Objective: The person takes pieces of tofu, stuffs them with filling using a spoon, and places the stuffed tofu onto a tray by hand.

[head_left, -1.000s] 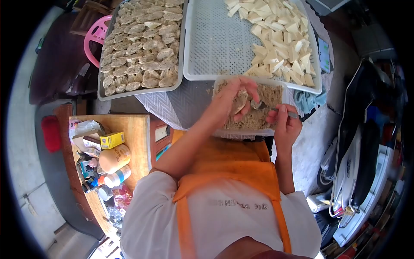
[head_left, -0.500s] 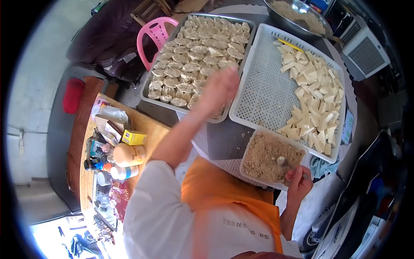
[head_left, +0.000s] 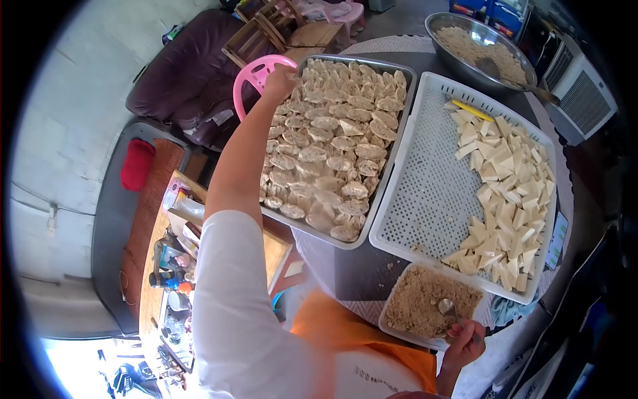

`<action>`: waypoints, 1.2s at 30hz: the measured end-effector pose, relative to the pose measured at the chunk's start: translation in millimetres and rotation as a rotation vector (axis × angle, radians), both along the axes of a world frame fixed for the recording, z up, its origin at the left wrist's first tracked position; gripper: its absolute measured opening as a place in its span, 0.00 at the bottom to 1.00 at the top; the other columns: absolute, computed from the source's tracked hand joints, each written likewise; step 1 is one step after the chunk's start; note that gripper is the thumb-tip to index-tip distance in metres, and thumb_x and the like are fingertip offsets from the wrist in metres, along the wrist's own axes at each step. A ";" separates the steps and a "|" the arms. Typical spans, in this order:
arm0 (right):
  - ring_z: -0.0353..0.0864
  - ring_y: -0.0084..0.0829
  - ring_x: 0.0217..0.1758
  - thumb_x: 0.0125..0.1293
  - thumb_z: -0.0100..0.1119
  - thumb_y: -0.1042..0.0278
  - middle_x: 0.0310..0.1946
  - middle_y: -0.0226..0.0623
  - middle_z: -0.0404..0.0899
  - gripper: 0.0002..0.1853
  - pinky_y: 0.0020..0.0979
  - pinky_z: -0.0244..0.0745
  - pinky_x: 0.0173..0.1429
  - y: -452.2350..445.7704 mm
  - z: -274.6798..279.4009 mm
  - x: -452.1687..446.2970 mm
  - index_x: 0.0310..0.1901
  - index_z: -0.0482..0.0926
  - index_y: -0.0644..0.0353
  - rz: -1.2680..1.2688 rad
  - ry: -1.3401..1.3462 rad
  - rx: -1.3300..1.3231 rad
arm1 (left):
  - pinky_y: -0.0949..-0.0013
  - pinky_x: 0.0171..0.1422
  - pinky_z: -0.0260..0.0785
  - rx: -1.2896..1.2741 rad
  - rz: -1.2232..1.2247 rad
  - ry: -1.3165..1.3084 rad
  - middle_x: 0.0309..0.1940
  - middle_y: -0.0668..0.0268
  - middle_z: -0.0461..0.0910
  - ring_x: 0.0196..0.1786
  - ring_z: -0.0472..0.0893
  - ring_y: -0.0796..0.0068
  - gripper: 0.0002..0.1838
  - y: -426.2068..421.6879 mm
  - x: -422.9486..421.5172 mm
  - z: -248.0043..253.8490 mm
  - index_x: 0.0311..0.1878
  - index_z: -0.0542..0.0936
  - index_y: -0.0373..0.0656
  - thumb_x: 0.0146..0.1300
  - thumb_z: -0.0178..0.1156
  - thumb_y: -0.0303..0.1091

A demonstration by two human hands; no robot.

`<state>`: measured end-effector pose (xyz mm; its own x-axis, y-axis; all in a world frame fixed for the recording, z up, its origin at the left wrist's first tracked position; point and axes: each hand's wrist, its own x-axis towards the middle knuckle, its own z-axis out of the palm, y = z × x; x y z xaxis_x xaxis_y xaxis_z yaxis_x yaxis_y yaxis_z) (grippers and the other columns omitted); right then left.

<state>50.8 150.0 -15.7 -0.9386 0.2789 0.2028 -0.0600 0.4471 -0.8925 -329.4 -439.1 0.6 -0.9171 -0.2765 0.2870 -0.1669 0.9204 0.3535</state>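
Note:
My left hand (head_left: pixel 280 81) reaches to the far left corner of a metal tray (head_left: pixel 411 100). Its fingers look curled at the rim; what they grip, if anything, is hidden. Rows of pale pieces topped with minced filling (head_left: pixel 312 153) fill the tray, and my forearm covers part of its left side. In my right hand (head_left: pixel 467 340) is a metal spoon (head_left: pixel 446 306), its bowl over the minced filling (head_left: pixel 419 299) in a white container (head_left: pixel 392 322). Cut pale wedges, perhaps tofu (head_left: pixel 508 199), lie heaped along the right of a white perforated basket (head_left: pixel 425 173).
A yellow-handled tool (head_left: pixel 473 110) rests at the basket's top edge. Behind stands a steel bowl (head_left: pixel 458 56) of filling with a ladle in it. A pink chair (head_left: pixel 240 93) borders the tray, and a wooden table (head_left: pixel 276 256) with bottles is on the left.
My left hand has moved from the tray's near right side to its far left corner. The spoon in my right hand shows more clearly. The whole view has shifted.

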 end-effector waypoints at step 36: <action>0.78 0.23 0.19 0.65 0.50 0.76 0.20 0.38 0.78 0.07 0.22 0.72 0.23 8.7 2.2 -1.3 0.31 0.76 0.70 0.067 0.064 0.022 | 0.58 0.55 0.65 0.189 -0.706 0.095 0.44 0.54 0.77 0.48 0.74 0.54 0.15 395.1 -0.2 -58.1 0.46 0.77 0.47 0.55 0.61 0.37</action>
